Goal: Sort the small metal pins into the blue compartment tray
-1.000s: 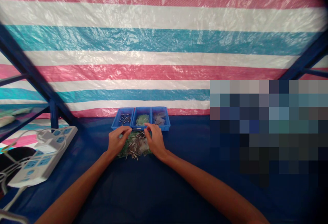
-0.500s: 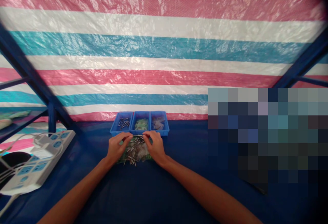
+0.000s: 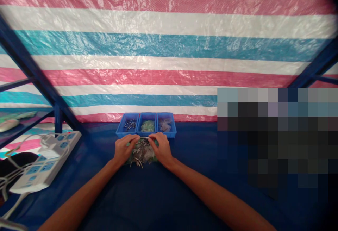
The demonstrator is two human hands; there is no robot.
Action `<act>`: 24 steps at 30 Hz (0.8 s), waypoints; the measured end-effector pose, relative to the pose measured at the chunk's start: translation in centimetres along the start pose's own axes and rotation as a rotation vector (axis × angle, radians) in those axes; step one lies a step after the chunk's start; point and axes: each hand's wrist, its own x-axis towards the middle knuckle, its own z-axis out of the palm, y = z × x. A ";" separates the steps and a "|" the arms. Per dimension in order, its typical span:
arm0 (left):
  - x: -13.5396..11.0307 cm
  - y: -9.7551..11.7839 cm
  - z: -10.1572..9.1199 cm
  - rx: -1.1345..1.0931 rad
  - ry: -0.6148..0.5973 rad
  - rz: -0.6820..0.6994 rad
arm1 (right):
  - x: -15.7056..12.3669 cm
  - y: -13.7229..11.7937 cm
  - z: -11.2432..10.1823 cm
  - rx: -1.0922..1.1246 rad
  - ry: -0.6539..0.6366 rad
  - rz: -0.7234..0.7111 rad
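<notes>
Between my two hands a thin metal rod (image 3: 144, 138) is held level, one end in each pinch. My left hand (image 3: 124, 149) closes on its left end, and my right hand (image 3: 163, 150) on its right end. Below the rod lies a mixed pile (image 3: 142, 152) of metal rods, clear plastic pieces and green pieces. Just beyond my fingers stand three blue bins in a row. The left bin (image 3: 118, 131) holds metal rods, the middle bin (image 3: 146, 114) pale green pieces, and the right bin (image 3: 174, 131) clear, greyish pieces.
A white power strip (image 3: 50, 178) with plugs and tangled cables lies at the left on the dark blue table (image 3: 137, 203). Blue frame posts (image 3: 29, 62) slant up at both sides. A striped plastic sheet (image 3: 163, 44) hangs behind. The right side is pixelated.
The whole view has shifted slightly, so the bins and hands appear a little further right and higher. Both hands still hold the rod over the pile.
</notes>
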 end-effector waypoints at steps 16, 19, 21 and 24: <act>0.1 0.3 0.0 -0.008 -0.029 0.019 | 0.1 -0.4 -0.4 0.046 0.001 0.016; 0.1 0.3 0.0 0.000 -0.029 0.012 | 0.1 -0.4 -0.3 0.060 0.003 0.005; 0.1 0.3 -0.1 0.004 -0.038 0.016 | 0.1 -0.3 -0.3 0.060 0.000 -0.001; 0.1 0.4 -0.1 0.012 -0.045 0.035 | 0.1 -0.2 -0.2 0.043 -0.001 0.003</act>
